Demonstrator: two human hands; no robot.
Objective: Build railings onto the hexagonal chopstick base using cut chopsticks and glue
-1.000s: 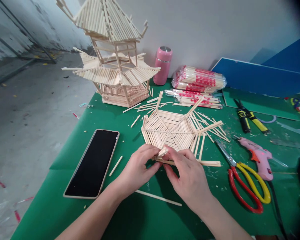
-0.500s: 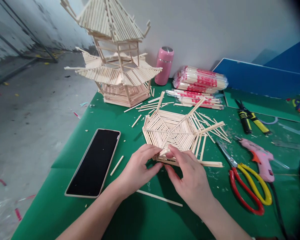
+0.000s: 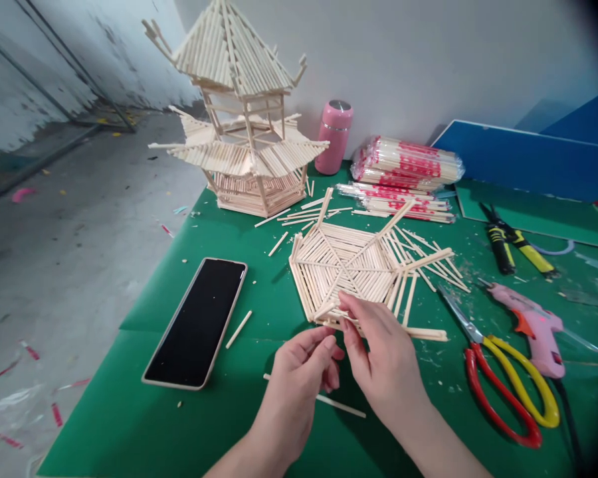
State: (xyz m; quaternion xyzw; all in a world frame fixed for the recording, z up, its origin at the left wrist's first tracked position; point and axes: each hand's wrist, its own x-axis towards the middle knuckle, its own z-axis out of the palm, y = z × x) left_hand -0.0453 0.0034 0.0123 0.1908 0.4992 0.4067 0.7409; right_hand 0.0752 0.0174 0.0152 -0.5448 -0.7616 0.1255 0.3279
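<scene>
Fingers of the left hand [image 3: 294,392], bottom centre, curled close together; contents, if any, cannot be determined. Right hand [image 3: 381,352], lower centre, has its digits bent narrowly; grip cannot be confirmed. Scissors [image 3: 474,333] lie lower right. Hexagonal stick panel [image 3: 321,272] lies at centre, its near edge at the right fingertips. Stick pavilion [image 3: 229,56] stands upper left.

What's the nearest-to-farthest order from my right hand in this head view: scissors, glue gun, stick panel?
1. Stick panel, right at the right hand.
2. Scissors, to that hand's right.
3. Glue gun, farther right, beyond the scissors.
</scene>
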